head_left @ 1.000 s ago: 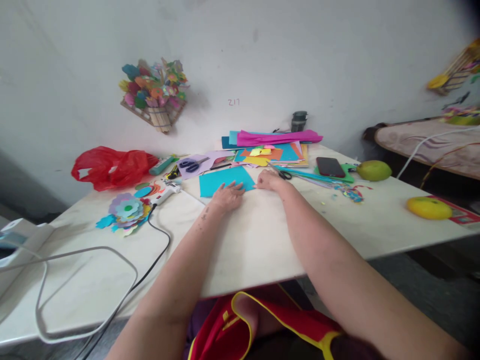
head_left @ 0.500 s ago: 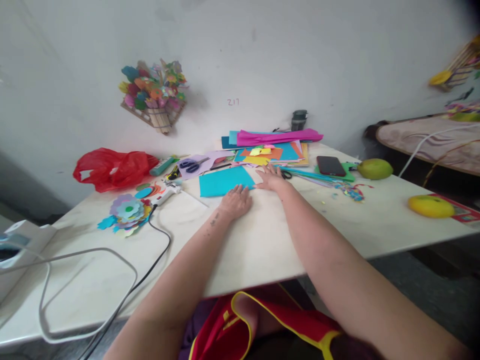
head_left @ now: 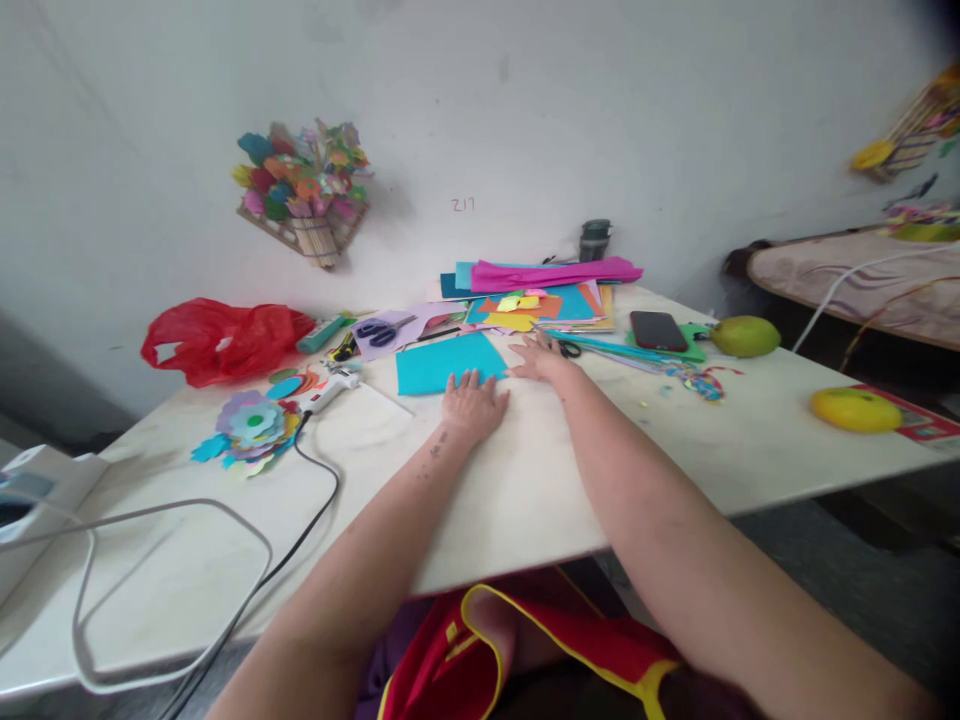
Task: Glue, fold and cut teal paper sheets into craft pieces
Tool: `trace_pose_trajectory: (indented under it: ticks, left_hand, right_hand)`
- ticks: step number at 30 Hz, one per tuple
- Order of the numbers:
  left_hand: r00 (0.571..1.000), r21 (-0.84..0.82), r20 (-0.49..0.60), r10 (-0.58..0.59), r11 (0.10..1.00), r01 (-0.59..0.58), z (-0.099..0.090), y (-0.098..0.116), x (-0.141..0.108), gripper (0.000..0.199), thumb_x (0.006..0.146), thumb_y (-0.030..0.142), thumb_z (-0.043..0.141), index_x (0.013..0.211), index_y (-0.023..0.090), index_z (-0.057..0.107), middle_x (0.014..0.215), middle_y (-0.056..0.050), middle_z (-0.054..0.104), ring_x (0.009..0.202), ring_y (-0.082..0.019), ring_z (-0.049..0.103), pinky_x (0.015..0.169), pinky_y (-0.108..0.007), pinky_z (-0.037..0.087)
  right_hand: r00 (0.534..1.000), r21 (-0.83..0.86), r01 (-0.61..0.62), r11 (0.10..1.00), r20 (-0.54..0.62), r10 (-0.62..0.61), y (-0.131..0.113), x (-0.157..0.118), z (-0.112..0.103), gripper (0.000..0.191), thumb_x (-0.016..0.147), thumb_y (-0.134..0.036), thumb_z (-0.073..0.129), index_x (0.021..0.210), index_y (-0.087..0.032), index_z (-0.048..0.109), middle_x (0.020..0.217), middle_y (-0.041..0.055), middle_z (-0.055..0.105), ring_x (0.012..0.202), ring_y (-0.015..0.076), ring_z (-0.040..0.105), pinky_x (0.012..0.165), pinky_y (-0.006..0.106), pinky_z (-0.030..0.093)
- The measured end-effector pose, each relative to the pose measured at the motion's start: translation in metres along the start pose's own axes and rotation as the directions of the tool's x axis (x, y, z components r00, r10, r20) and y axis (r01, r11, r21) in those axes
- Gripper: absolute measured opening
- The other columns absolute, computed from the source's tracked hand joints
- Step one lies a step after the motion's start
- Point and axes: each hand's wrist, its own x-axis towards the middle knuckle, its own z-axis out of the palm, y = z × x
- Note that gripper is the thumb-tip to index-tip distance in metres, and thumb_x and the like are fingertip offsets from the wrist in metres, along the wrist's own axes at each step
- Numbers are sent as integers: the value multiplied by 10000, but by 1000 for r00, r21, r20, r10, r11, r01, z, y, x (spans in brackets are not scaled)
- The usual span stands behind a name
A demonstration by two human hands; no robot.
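Note:
A bright blue sheet of paper (head_left: 442,362), seemingly folded, lies flat on the white table. My left hand (head_left: 474,405) rests palm down on its near edge, the fingers spread over the paper. My right hand (head_left: 538,357) lies flat at the sheet's right end, fingers apart, its fingertips by the paper's corner. Just beyond the right hand, the black handles of a pair of scissors (head_left: 570,349) show, with the rest hidden. Neither hand grasps anything.
Left of the paper are a glue gun (head_left: 322,390), paper flowers (head_left: 255,422), dark-handled scissors (head_left: 379,328) and a red plastic bag (head_left: 225,340). Coloured sheets (head_left: 555,275) are piled behind. A phone (head_left: 658,331), a green mango (head_left: 745,337) and a yellow mango (head_left: 856,410) sit to the right.
My left hand has shifted slightly to the right, its fingers spreading more over the blue paper's edge. The right hand and the paper look almost unchanged.

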Motion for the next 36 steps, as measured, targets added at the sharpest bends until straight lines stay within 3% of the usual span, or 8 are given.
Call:
trace_pose_trajectory:
  ticks: [4, 11, 15, 20, 24, 28, 36]
  left_hand:
    - [998, 36, -54, -19, 999, 21, -4, -1, -5, 546, 864, 479, 204, 1161, 148, 520, 1239, -127, 503, 1227, -255, 340, 1048, -472, 95]
    - [999, 18, -33, -17, 1000, 18, -1, -3, -4, 540, 868, 468, 200, 1192, 143, 483, 1283, -122, 466, 1215, -236, 363, 1042, -441, 150]
    - [999, 15, -16, -28, 999, 29, -1, -3, -3, 559, 864, 477, 204, 1210, 128, 470, 1297, -135, 448, 1223, -252, 353, 1033, -438, 175]
    - [999, 5, 3, -37, 999, 37, -2, -2, -3, 571, 865, 485, 195, 1238, 133, 446, 1331, -132, 410, 1251, -250, 315, 1035, -426, 184]
    - [999, -22, 16, -32, 999, 33, 1, -4, -3, 590, 863, 500, 181, 1270, 141, 414, 1367, -120, 365, 1270, -249, 286, 1038, -426, 189]
    - [1000, -42, 14, -27, 999, 27, 4, -6, -1, 604, 862, 508, 173, 1287, 141, 396, 1378, -120, 348, 1281, -246, 267, 1043, -425, 184]
    - [998, -51, 40, -39, 998, 41, 5, -5, 1, 588, 861, 498, 203, 1290, 142, 388, 1387, -125, 330, 1288, -246, 250, 1048, -426, 160]
  right_hand:
    - [1000, 5, -8, 1000, 10, 8, 0, -1, -1, 750, 741, -608, 438, 1384, -306, 197, 1476, 43, 66, 1322, 301, -60, 1021, 511, 42]
    - [996, -40, 27, 999, -84, -30, -1, -1, 0, 700, 750, -574, 456, 1360, -278, 283, 1463, 43, 146, 1325, 299, 11, 1018, 507, 82]
    - [983, -54, 61, 997, -167, -69, -5, -1, 1, 604, 760, -529, 475, 1299, -268, 395, 1428, 52, 256, 1289, 279, 206, 996, 494, 175]
    - [964, 2, 86, 996, -252, -83, -12, -6, -4, 418, 807, -431, 464, 1159, -226, 555, 1298, 70, 464, 1166, 227, 423, 970, 384, 270]
    - [921, 81, 36, 996, -390, -2, -11, -9, -12, 319, 833, -359, 433, 1034, -218, 638, 1111, 72, 609, 1020, 204, 541, 854, 293, 374]
    - [911, 156, -106, 982, -380, 159, 8, -7, -25, 294, 848, -305, 416, 998, -219, 653, 1033, 81, 641, 937, 205, 580, 753, 274, 417]
    - [892, 58, -317, 947, -322, 319, 82, -11, -32, 248, 798, -189, 486, 983, -166, 650, 1055, 123, 620, 968, 238, 564, 806, 343, 407]
